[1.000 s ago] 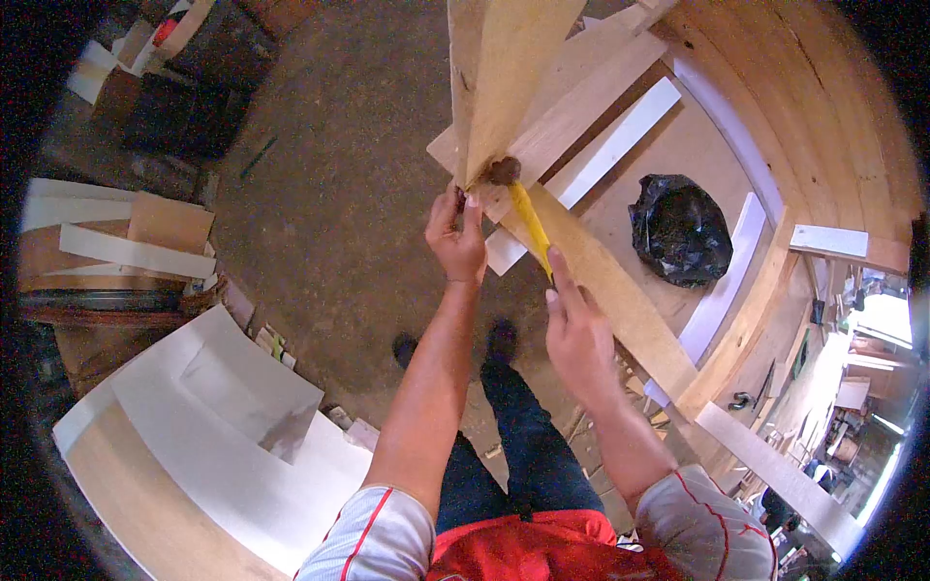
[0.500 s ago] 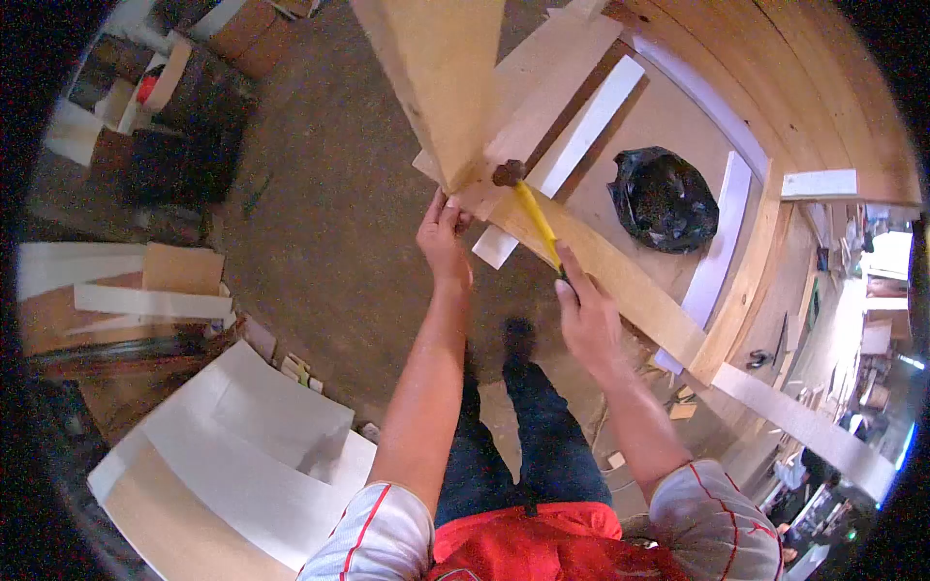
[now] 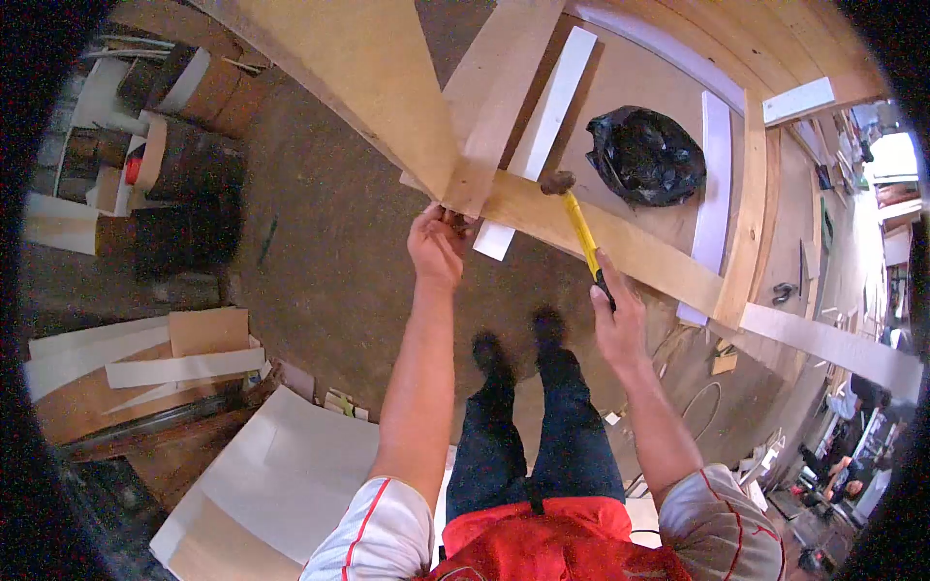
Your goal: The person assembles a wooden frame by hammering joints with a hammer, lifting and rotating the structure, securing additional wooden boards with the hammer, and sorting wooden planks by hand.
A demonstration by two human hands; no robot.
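My right hand [image 3: 620, 318] gripped a yellow-handled hammer [image 3: 581, 229] onscreen. My left hand [image 3: 437, 250] curled at a plank [image 3: 499, 102], hold unclear. The sleeve emblem [image 3: 767, 532] blurred.

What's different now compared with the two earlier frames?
The hammer has moved right, farther from the left hand; the camera view has also turned. The right hand still grips the hammer, and the left hand stays at the wooden corner.

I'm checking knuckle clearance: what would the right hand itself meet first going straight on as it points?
Most likely the wooden rail, ahead of the right hand; depth is unclear, so the hand might pass above it.
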